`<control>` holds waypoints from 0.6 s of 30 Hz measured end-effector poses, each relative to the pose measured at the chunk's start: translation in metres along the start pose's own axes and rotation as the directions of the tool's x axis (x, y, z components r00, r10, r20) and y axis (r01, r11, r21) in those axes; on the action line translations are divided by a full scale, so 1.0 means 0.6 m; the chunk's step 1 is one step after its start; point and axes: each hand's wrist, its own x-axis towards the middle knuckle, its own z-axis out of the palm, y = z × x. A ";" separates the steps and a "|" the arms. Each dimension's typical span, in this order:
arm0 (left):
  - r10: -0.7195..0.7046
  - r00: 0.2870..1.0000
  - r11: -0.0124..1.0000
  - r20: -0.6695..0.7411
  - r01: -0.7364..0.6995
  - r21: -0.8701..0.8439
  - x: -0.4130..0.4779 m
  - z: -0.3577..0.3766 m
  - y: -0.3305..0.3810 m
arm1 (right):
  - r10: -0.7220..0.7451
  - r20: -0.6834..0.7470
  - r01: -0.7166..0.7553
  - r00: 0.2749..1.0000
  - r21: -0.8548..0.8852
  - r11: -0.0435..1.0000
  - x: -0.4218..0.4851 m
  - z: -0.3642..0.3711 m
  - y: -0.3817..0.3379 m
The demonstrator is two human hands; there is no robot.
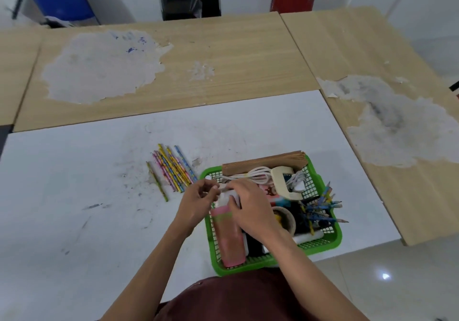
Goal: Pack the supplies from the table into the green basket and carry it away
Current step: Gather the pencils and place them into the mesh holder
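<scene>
While the green plastic mesh basket (323, 243) sits at the white counter's (74, 196) near edge, already holding a pink bottle (229, 236) and white cables (250, 173), a thin grey item (221, 189) is pinched by the left grip (198, 202) above it. The right grip (250, 211) is curled over the bottle's top; its hold cannot be told. Patterned wooden pencils (173, 171) are left loose just beside the basket: light, stiff, likely to roll, best gathered mid-length as one bundle. The basket is best lifted by opposite rims.

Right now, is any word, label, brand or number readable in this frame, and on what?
No text is readable.
Pink bottle: any print too blurred.
Patterned pencils on the table: markings too small.
Green basket contents: no legible print.
</scene>
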 end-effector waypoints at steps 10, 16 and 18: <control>-0.365 0.833 0.908 -0.415 0.417 0.039 0.064 -0.136 -0.132 | 0.073 0.616 0.166 0.784 -0.322 0.932 0.081 0.080 -0.050; -0.386 0.787 0.815 -0.481 0.536 0.223 0.105 -0.142 -0.145 | 0.155 0.638 0.207 0.754 -0.455 0.866 0.100 0.075 -0.067; -0.409 0.776 0.779 -0.480 0.571 0.259 0.114 -0.139 -0.149 | 0.177 0.630 0.196 0.756 -0.477 0.857 0.102 0.080 -0.072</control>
